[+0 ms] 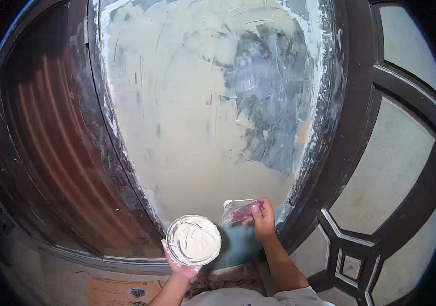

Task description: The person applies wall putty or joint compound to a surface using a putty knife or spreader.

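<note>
My left hand [179, 266] holds up a round, shallow dish [170, 250] from below. Thick cream putty [195, 240], marked with streaks, fills it, and white smears show on my fingers. To its right, my right hand [261, 217] is closed on a flat putty scraper [238, 211] that looks see-through and reddish. Some cream putty sits on the scraper's far left corner. Ahead of both hands rises a panel [177, 127] largely coated in cream putty, with a bare blue-grey patch [271, 97] on its right side.
A dark wooden frame [320, 137] smeared with white borders the panel. Brown glossy wood [54, 143] stands to the left, and a dark lattice with pale panes [389, 163] to the right. On the floor lies an orange-brown printed sheet [111, 291].
</note>
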